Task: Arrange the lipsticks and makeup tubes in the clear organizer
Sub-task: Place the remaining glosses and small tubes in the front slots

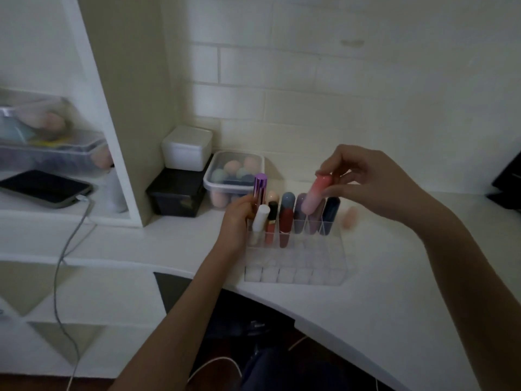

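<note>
No writing is legible. The right hand (363,182) pinches a glossy pink-to-red rounded tube (315,195) above the clear gridded organizer (296,261); the left hand (239,218) grips a metallic purple lipstick (260,190).

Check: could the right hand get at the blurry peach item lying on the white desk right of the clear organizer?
Probably yes: the peach item lies in the open, but the right hand is holding a pink tube.

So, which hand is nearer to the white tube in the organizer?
Left. The left hand is right beside the white tube, holding a purple tube; the right hand is farther right, holding a pink tube.
</note>
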Demonstrator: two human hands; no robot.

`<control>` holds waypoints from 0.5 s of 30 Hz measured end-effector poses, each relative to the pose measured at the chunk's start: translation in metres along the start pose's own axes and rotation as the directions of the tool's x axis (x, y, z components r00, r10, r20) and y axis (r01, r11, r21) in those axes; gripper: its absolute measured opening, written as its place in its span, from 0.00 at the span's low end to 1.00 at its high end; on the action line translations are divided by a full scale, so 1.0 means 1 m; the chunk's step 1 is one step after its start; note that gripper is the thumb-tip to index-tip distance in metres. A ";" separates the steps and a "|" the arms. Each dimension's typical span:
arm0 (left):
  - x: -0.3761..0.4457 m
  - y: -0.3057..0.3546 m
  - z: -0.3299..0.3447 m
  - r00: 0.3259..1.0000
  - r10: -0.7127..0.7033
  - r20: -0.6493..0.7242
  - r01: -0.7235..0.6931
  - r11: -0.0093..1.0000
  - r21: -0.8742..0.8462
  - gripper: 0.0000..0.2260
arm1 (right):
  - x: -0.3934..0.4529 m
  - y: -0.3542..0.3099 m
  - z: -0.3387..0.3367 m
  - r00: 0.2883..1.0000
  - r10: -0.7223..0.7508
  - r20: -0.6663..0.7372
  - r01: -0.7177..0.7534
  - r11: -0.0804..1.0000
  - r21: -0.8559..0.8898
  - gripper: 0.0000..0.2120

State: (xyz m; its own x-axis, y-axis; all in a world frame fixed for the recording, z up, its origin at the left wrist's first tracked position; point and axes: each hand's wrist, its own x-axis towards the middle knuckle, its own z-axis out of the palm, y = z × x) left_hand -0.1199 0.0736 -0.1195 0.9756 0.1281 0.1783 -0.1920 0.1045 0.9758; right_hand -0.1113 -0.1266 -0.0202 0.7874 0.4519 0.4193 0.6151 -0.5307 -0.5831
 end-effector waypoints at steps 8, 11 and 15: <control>0.005 -0.004 0.002 0.998 -0.043 -0.047 0.043 0.999 0.002 0.10 | 0.002 0.014 0.020 0.988 -0.055 0.142 0.078 0.983 -0.166 0.13; 0.005 -0.005 0.002 0.998 -0.034 -0.046 0.035 0.999 0.017 0.10 | 0.002 0.016 0.024 0.990 -0.051 0.129 0.073 0.982 -0.174 0.08; 0.003 -0.002 0.003 0.998 -0.033 -0.046 0.033 0.999 0.003 0.09 | -0.001 0.015 0.026 0.983 -0.008 0.185 0.030 0.993 -0.113 0.08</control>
State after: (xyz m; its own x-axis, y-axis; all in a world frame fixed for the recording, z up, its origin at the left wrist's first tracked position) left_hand -0.1164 0.0703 -0.1209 0.9755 0.1698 0.1399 -0.1592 0.1060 0.9815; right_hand -0.1039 -0.1163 -0.0480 0.7610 0.5812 0.2881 0.6390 -0.5948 -0.4877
